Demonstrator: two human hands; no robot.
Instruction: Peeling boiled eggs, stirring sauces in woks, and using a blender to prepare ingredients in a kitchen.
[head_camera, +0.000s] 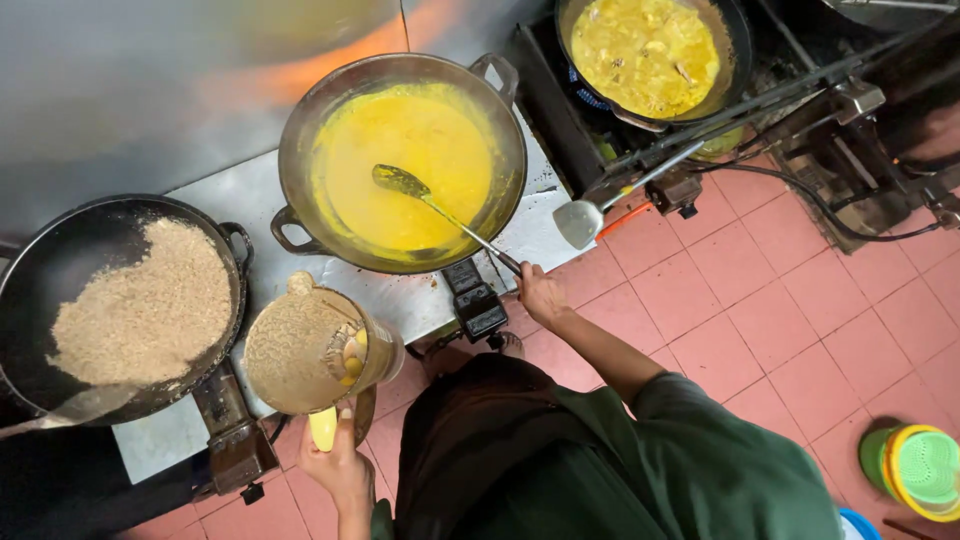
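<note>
**A:** Pink tiled floor (760, 290) below, steel worktop (215, 205) along the wall. What's furthest left?

**B:** From where I'm watching, a black wok (30, 290) heaped with pale brown crumbly stuff (140, 315), a spatula blade (85, 403) lying at its near rim. Just right of it, my left hand (340, 465) is clenched around the yellow handle (323, 428) of a plastic jug (315, 350). The jug sits above the worktop's near edge, mouth towards the camera, brownish inside with a few yellow lumps by the wall.

**A:** And the middle?

**B:** A big steel wok (400, 160) of smooth yellow sauce (405, 165). My right hand (540, 292) is grasping the end of a long ladle (440, 210). Its shaft runs from that grip up and left, and the bowl rests in the sauce, left of centre.

**A:** Which hand is nearer that wok?

**B:** The right; it's just off the near rim. The jug lies down-left of the wok, close to it; I can't tell if they touch.

**A:** Further right?

**B:** A second spatula (580, 220) leans from the stove, another wok (650, 55) of lumpy yellow curry sits on a burner, and green and yellow plastic baskets (920, 470) stand on the floor.
</note>
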